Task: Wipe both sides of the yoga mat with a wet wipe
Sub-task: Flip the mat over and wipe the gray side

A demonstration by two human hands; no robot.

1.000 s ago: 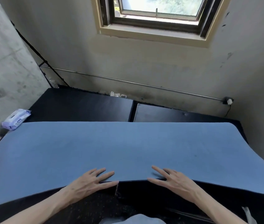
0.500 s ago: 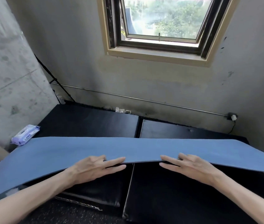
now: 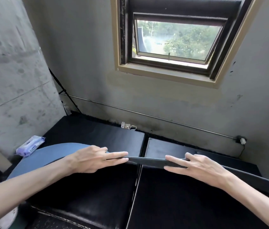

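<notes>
The yoga mat (image 3: 48, 157) is lifted off the black padded bench and seen almost edge-on. Its blue face shows at the left, and its dark underside (image 3: 254, 179) runs off to the right. My left hand (image 3: 94, 160) grips the raised long edge left of centre, fingers stretched along the top. My right hand (image 3: 196, 167) pinches the same edge right of centre, with the mat passing between its fingers. A lilac pack of wet wipes (image 3: 30, 145) lies at the bench's far left, beside the concrete wall. No loose wipe is in view.
The bench is two black cushions (image 3: 97, 134) split by a seam down the middle. A metal rod (image 3: 163, 119) runs along the back wall under a window (image 3: 175, 40). A small white scrap (image 3: 128, 126) lies by the wall, and a plug (image 3: 241, 140) sits far right.
Both hands have raised the mat's near edge from flat on the bench to nearly edge-on, so the dark underside now shows. My view has tipped up towards the window.
</notes>
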